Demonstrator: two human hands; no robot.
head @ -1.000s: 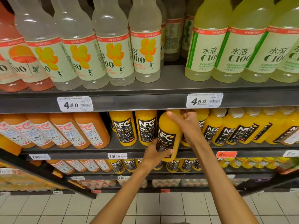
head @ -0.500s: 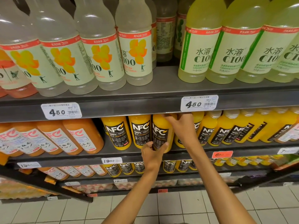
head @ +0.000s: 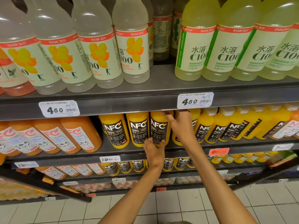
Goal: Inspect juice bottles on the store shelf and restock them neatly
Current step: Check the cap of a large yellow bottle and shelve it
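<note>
Both hands on NFC bottle, middle shelf

Two NFC bottles (head: pixel 126 130) stand left of the held NFC orange juice bottle (head: pixel 159 126), upright near the middle shelf (head: pixel 113 152) front edge. Left hand (head: pixel 154 150) fingers pressed on its base; right hand (head: pixel 179 125) wrapped round its shoulder under the upper shelf (head: pixel 129 104) lip

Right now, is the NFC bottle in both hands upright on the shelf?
Upright: the NFC bottle has its base on the shelf, label level with its neighbours.
</note>
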